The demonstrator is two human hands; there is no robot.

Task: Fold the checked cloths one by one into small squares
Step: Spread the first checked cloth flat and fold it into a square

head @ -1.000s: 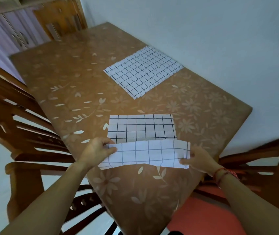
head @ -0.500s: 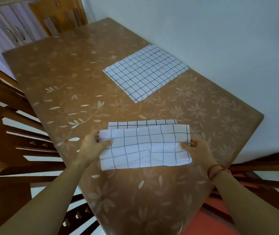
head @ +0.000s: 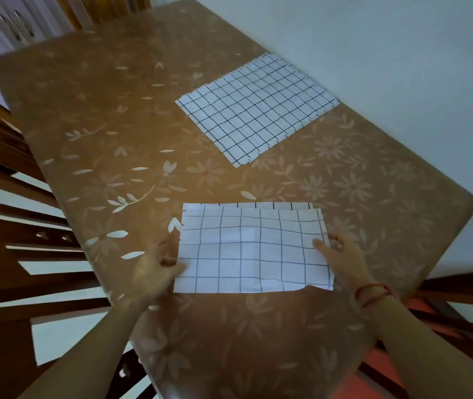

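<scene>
A white checked cloth (head: 254,250) lies folded in half on the near part of the table, and a thin strip of its lower layer shows along the far edge. My left hand (head: 157,264), blurred, is at the cloth's left edge with thumb and fingers closing on it. On the other side, my right hand (head: 341,254) holds the right edge, thumb on top and fingers behind. Farther back near the wall, a flat stack of unfolded checked cloths (head: 258,109) rests on the table.
The table (head: 114,125) has a brown flowered cover and stands against a pale wall on the right. A wooden chair (head: 13,226) stands at the left side, and another chair with a red seat (head: 402,370) at the near right. A cupboard is at the far left.
Both hands carried the cloth's near edge up and over to the far edge, so the cloth now lies folded in half. The hands have slid back along the side edges.
</scene>
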